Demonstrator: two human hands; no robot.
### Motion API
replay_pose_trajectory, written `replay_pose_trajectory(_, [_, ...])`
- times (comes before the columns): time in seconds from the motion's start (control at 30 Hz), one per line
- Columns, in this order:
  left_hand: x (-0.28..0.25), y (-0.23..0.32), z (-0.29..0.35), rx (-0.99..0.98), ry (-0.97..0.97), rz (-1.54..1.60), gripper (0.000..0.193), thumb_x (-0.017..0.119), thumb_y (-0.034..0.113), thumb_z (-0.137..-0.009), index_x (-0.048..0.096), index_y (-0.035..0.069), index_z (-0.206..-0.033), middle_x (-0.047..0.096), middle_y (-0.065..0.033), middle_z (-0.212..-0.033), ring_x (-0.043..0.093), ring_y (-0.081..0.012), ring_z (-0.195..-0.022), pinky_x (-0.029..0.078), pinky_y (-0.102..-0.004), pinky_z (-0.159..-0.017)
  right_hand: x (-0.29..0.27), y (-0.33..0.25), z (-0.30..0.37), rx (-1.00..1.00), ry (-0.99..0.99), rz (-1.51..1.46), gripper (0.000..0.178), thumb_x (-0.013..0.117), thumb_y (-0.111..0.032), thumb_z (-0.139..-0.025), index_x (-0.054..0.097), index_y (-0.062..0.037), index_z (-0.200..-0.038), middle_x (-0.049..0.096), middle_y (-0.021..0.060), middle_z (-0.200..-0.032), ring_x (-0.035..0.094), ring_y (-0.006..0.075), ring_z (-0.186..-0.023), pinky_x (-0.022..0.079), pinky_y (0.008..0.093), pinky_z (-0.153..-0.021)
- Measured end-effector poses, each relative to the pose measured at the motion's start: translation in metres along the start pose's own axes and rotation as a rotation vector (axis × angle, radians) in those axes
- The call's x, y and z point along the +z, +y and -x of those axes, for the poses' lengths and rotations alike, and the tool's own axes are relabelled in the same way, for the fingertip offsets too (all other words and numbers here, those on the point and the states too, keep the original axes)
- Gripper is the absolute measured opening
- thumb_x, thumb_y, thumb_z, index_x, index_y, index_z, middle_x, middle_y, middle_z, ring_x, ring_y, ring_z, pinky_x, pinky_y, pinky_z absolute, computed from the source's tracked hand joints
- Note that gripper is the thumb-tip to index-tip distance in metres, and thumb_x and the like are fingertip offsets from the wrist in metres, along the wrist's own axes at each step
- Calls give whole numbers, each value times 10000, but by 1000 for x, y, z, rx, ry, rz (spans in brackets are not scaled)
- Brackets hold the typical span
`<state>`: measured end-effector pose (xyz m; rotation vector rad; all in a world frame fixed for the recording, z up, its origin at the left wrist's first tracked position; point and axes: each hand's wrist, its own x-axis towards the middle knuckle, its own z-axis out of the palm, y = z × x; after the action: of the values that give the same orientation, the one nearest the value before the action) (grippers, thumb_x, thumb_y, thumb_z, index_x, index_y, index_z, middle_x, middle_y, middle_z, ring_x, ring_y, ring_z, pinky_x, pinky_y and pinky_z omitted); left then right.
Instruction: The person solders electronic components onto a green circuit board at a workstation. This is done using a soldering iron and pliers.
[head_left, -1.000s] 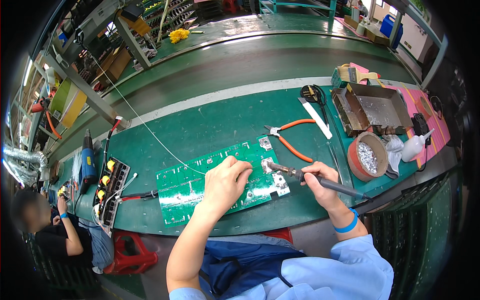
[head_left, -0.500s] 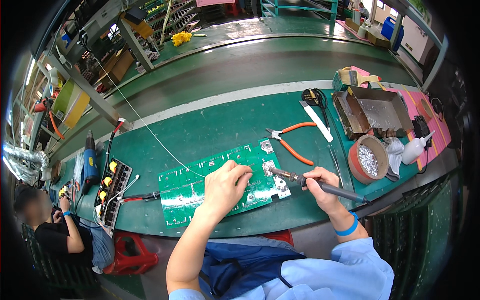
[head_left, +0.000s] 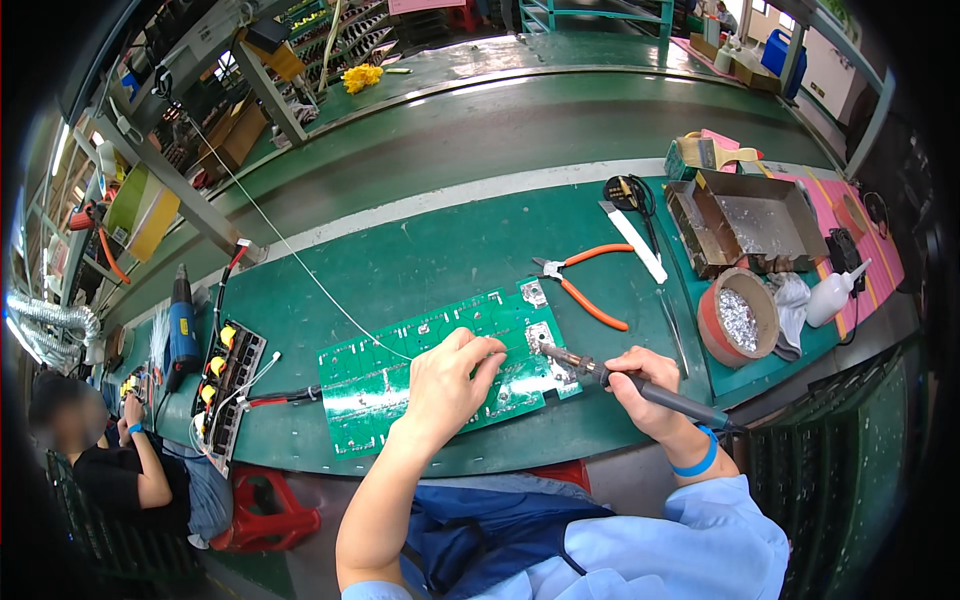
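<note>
A green circuit board (head_left: pixel 362 385) lies flat on the green bench before me. My left hand (head_left: pixel 447 380) is over its middle, thumb and fingers pinched on a thin pale wire, likely solder. The wire (head_left: pixel 287 250) runs up to the frame at upper left. In my right hand (head_left: pixel 648 392) is a soldering iron (head_left: pixel 690 406), grasped by its dark handle. Its metal tip points left, at or just above a silvery pad near the board's right end; contact is unclear. Beyond that end, diagonal cutters (head_left: pixel 600 252) with orange handles lie spread apart.
On the right stand a metal tray (head_left: pixel 765 215), a round pot (head_left: pixel 712 325) of silvery bits and a white squeeze bottle (head_left: pixel 830 298). A white-handled knife (head_left: pixel 640 245) lies behind the cutters. At left are a heat gun (head_left: pixel 181 325), a wired module (head_left: pixel 232 385) and a seated co-worker (head_left: pixel 130 470).
The soldering iron and my right hand have shifted slightly right and down, uncovering more of the silvery pad. My left hand has moved slightly, still pinching the wire.
</note>
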<state>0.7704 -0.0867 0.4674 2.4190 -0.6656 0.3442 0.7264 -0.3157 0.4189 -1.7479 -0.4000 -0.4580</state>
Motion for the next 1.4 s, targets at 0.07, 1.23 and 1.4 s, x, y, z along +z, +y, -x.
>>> replay_pose_trajectory(0.07, [0,0,0,-1,-5,0,77,628,102,-687,592,97,-755,499,-41,-643,533,-201,-557,411,-318,-480,0,-4,0,-22,-36,43,105,531,32,-696,552,25,-799,548,100,-621,537,130,-519,407,218,-466])
replay_pose_trajectory(1.23, [8,39,46,88,-712,323,96,560,81,-740,608,45,-816,537,-94,-776,553,-268,-706,452,-343,-613,2,-11,-2,-170,-46,116,164,640,-28,-641,570,-1,-786,530,94,-566,495,181,-457,374,265,-411])
replay_pose_trajectory(1.4, [17,44,57,114,-804,401,108,540,101,-757,609,41,-816,548,-102,-809,562,-282,-718,460,-356,-637,2,-15,-1,-222,-71,185,167,647,-28,-621,575,-17,-771,511,82,-545,507,191,-451,380,268,-398])
